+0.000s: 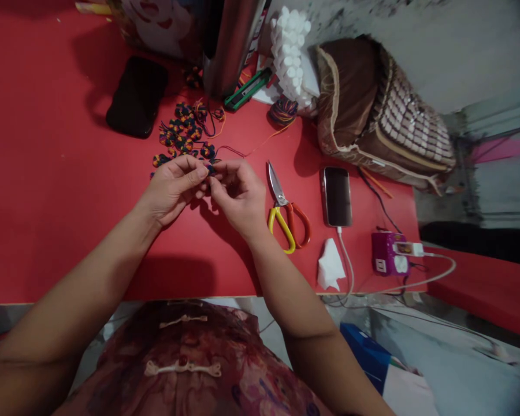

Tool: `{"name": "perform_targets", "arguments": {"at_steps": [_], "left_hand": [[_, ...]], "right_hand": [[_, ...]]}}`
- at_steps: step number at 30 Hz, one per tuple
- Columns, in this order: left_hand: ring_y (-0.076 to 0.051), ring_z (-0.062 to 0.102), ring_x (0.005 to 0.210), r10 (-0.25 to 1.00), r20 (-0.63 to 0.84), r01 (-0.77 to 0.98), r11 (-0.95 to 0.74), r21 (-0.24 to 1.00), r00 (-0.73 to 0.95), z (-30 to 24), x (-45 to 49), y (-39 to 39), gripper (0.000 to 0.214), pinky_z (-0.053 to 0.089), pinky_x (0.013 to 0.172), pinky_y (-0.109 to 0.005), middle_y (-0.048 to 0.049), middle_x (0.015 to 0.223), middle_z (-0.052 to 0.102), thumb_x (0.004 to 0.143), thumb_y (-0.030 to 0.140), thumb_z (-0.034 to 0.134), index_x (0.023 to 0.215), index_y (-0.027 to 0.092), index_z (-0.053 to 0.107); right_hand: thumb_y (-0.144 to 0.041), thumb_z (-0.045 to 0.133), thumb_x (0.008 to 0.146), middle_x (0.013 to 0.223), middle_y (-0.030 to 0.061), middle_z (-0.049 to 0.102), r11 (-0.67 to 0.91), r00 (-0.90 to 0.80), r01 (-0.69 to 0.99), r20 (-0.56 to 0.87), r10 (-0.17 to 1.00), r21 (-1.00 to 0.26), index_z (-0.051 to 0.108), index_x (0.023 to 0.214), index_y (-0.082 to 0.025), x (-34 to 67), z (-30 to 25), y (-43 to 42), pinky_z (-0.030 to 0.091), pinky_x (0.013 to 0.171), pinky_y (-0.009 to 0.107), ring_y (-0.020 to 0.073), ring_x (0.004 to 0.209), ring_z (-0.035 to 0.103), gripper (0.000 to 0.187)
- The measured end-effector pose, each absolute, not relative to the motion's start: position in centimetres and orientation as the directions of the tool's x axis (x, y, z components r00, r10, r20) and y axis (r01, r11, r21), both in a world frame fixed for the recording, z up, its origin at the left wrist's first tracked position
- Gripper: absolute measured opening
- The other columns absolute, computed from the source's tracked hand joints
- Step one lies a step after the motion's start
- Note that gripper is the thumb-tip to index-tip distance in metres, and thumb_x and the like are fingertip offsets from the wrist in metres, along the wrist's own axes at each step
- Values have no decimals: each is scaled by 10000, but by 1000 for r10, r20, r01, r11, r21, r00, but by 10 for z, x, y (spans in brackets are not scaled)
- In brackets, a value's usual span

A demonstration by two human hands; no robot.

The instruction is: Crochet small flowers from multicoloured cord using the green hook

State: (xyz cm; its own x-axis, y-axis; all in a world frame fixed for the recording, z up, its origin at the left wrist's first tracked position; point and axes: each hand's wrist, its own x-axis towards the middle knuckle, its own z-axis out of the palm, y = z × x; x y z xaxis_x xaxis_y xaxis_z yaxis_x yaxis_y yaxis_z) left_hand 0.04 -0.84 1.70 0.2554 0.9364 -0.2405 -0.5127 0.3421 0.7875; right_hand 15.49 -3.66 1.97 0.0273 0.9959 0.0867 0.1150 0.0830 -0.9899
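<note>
Red tabletop (47, 190), dim light, grey wall behind it at the far right. Landmark: the scissors (286, 211), yellow and red handles, lying flat with blades shut and tips pointing away from the person. Both hands meet just left of the scissors, above the table. Left hand (173, 188) and right hand (238, 193) have fingertips pressed together on one small multicoloured knotted piece (210, 170); thumb and forefinger of each hand are pinched on it, the other fingers curled loosely. The piece is mostly hidden by the fingers, so its shape can't be told. A thin thread (231, 151) trails from it away from the person. Further left and beyond the scissors lies a loose pile of similar knotted pieces (184, 130) with tangled thread ends. Far left of the scissors, past that pile: a black pouch (137, 96). Just right of the scissors: a phone (336, 196), screen dark, white cable plugged into its near end. Near side of the phone, a crumpled white tissue (330, 267). Well right of the scissors, a purple power strip (390, 254) at the table edge. Beyond the scissors: a metal flask (229, 46), a green utility knife (248, 88), a small coil of coloured thread (282, 110), and a brown cushion (372, 110).
</note>
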Motion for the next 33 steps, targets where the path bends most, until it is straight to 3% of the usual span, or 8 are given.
{"name": "perform_targets", "arguments": {"at_steps": [4, 10, 14, 21, 33], "left_hand": [[-86, 639, 538, 919, -232, -526, 376, 763, 320, 18, -1, -9, 430, 539, 490, -182, -9, 710, 741, 610, 357, 1091, 751, 159, 736], [-101, 644, 522, 918, -228, -519, 374, 769, 323, 18, -2, -10, 449, 528, 445, -188, -12, 685, 732, 597, 364, 1096, 762, 157, 733], [-111, 640, 513, 905, -253, -500, 403, 767, 341, 19, -3, -10, 429, 526, 421, -198, -13, 683, 735, 621, 353, 1080, 772, 164, 726], [-97, 681, 573, 884, -312, -553, 462, 693, 347, 21, -3, -9, 378, 570, 516, -166, 2, 684, 709, 660, 230, 1044, 761, 154, 688], [-82, 623, 542, 873, -325, -543, 482, 687, 364, 24, -4, -8, 366, 504, 461, -153, 0, 666, 670, 656, 223, 1016, 715, 164, 659]], "right_hand": [[-269, 758, 948, 990, 1, 685, 207, 56, 248, 227, 972, -946, 715, 1016, -277, 156, 18, -36, 524, 731, 287, 127, 745, 557, 81], [-278, 717, 1001, 945, -12, 709, 246, 60, 225, 265, 962, -943, 733, 973, -267, 158, 15, -37, 503, 732, 279, 107, 741, 594, 35], [-286, 728, 974, 867, -23, 705, 140, 112, 147, 157, 981, -979, 738, 928, -265, 157, 17, -35, 516, 711, 266, 113, 726, 592, 52], [-348, 870, 876, 743, -47, 619, -44, 102, -183, -63, 993, -982, 709, 861, -248, 155, 29, -32, 503, 578, 221, 86, 613, 534, 190], [-321, 835, 893, 717, -40, 611, -37, 120, -146, -55, 991, -989, 714, 838, -234, 156, 30, -31, 418, 487, 202, 87, 616, 519, 159]]}}
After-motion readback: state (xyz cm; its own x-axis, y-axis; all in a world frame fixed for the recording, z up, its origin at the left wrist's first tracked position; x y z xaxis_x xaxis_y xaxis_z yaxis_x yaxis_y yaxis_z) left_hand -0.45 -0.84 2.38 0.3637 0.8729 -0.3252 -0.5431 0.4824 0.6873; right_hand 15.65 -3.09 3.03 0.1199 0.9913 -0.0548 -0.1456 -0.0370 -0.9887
